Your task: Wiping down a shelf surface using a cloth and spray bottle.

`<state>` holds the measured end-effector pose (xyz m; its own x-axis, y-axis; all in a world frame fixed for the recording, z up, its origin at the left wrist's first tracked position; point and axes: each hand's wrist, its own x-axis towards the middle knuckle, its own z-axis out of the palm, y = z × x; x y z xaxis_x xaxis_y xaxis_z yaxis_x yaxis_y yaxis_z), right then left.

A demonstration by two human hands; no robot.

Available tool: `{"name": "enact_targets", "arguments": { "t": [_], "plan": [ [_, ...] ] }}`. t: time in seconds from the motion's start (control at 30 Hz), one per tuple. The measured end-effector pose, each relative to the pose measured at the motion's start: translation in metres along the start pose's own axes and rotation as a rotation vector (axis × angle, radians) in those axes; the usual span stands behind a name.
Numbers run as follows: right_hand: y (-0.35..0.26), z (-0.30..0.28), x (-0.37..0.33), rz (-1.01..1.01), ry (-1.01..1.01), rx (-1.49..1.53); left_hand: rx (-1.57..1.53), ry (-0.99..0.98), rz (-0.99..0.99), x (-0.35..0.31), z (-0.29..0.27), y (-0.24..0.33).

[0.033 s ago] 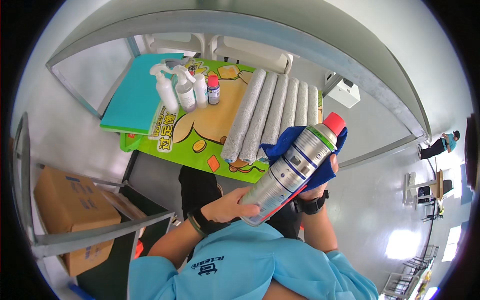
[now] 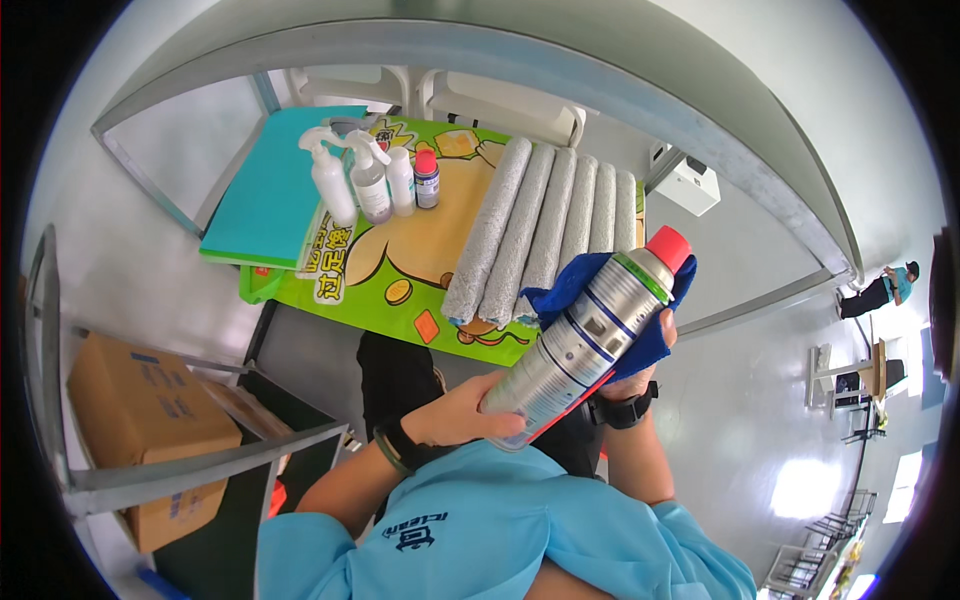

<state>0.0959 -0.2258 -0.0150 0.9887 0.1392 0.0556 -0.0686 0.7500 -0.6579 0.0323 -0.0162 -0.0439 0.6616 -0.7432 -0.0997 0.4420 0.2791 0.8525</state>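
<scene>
A large silver spray can (image 2: 575, 345) with a red cap lies slantwise in front of me, cap toward the upper right. My left hand (image 2: 465, 408) grips its lower end, thumb on the front. Behind its upper half, a dark blue cloth (image 2: 645, 350) is bunched in my right hand (image 2: 632, 384). That hand's fingers are mostly hidden by cloth and can; some show at the cloth's right edge. Just beyond are several grey fluffy rolls (image 2: 545, 225), side by side on a colourful printed table cover (image 2: 375, 315).
Two white spray bottles (image 2: 335, 185), a white bottle (image 2: 401, 182) and a small red-capped can (image 2: 427, 180) stand beside a turquoise board (image 2: 265, 190). A metal frame (image 2: 560, 62) arches overhead. Cardboard box (image 2: 150, 410) at lower left; a distant person (image 2: 885, 290) at right.
The spray can has turned very slightly about its length, its printed label shifting a little to the right. Both hands keep their places.
</scene>
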Motion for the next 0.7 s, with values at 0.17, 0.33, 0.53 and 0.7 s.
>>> {"name": "enact_targets", "arguments": {
  "t": [0.17,0.33,0.53,0.7],
  "plan": [
    [-0.004,-0.001,0.000,-0.033,0.026,-0.287,0.740,0.410,0.250,0.001,0.010,0.007],
    [-0.002,0.012,-0.003,-0.062,0.105,-0.313,1.071,0.669,0.345,0.005,0.012,-0.003],
    [0.000,0.022,-0.006,-0.043,-0.098,-0.235,0.135,0.060,0.018,0.000,-0.020,0.001],
    [0.000,0.014,-0.011,-0.004,-0.130,-0.061,0.172,-0.067,-0.004,0.000,-0.012,0.001]
  ]
}}
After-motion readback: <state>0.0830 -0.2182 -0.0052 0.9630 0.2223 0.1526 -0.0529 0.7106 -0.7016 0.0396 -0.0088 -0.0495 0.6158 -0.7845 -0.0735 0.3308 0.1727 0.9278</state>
